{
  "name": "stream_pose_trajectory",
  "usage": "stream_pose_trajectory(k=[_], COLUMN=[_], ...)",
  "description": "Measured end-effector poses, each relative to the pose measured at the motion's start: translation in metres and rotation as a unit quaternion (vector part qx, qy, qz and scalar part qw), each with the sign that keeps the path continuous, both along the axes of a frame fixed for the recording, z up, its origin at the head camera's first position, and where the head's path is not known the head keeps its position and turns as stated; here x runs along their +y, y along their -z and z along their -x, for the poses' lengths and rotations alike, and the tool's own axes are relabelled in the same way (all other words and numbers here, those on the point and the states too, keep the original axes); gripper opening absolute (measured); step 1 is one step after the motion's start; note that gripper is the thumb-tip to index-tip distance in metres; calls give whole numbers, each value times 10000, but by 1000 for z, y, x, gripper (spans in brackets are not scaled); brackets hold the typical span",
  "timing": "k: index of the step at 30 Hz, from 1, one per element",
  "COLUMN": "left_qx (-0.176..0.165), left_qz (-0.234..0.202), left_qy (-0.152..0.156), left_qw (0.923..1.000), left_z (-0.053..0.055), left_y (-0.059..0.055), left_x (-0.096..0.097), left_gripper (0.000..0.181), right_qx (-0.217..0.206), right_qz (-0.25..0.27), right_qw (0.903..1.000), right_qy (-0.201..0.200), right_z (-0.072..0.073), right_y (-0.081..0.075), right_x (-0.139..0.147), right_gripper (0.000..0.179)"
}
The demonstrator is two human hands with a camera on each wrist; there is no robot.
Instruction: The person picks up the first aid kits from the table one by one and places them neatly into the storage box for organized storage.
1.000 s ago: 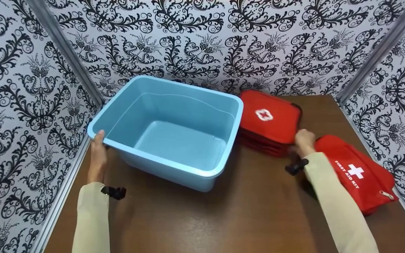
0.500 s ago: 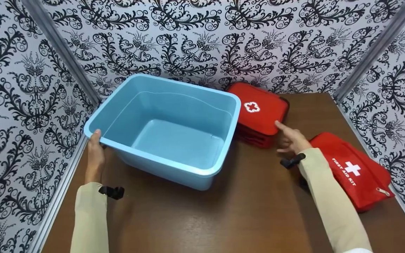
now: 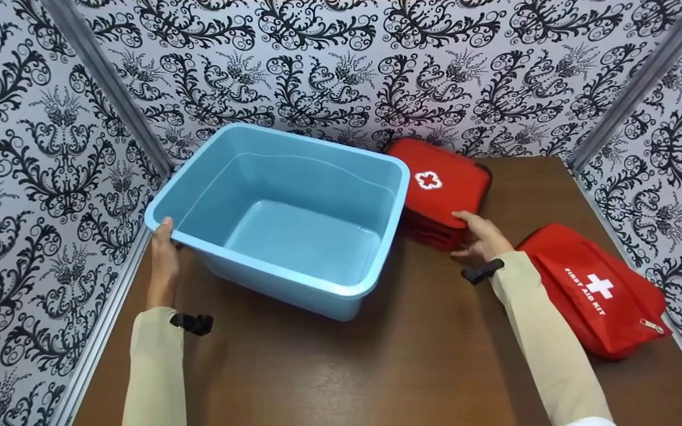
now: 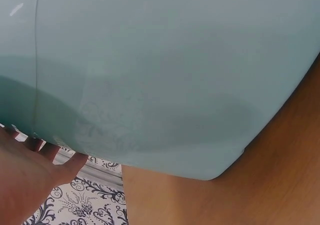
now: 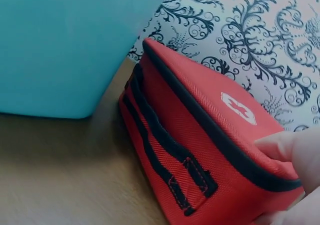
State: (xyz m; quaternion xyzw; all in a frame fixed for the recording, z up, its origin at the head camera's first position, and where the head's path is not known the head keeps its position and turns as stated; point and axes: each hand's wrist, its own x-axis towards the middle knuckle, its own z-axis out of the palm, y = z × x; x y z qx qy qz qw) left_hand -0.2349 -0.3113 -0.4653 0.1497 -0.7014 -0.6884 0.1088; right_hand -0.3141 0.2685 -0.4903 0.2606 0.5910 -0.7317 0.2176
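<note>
A light blue plastic tub stands angled on the wooden table. My left hand holds its near left corner, thumb over the rim, with the other fingers under the rim in the left wrist view. Behind the tub's right side sits a boxy red first aid bag with a white emblem. Black piping and a black strap handle show on its side in the right wrist view. My right hand grips the bag's near right corner, one digit on the lid and others low against the side.
A second red first aid pouch, with a white cross and a zip, lies at the right beside my right forearm. Patterned wall panels with metal corner posts enclose the wooden table at the back and both sides.
My right hand was at the boxy bag's right side, came off with fingers spread, and is now at its near corner. The bag has shifted slightly left and back. The left hand stays put.
</note>
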Motion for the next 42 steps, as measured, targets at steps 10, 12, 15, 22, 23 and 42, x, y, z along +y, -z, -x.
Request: stream_pose_trajectory(k=[10,12,15,22,23,42], left_qx=[0,-31,4,50,43,-67], left_qz=[-35,8,-27,-94,-86,-131], left_qy=[25,36,39,-31,-52,-85], left_qw=[10000,10000,10000,9999,9999,9999], left_z=[-3,-4,-4,-4,-4,-2], left_y=[3,4,4,3,3,0], left_x=[1,1,2,3,3,4], left_gripper=[68,69,68,67,67,70], right_qx=[581,582,551,176,82,-682], right_qz=[37,-64,-220,-429,-362,-593], right_qw=[9966,9962,9959,9989,9993,9950], right_qy=[581,649,688,-67,-47,-436], right_z=[-4,-6,-6,-7,-6,4], right_y=[-11,-13,-13,-9,-8,14], right_x=[-8,-10,-10,4,5,17], right_gripper=[46,47,44,14,14,92])
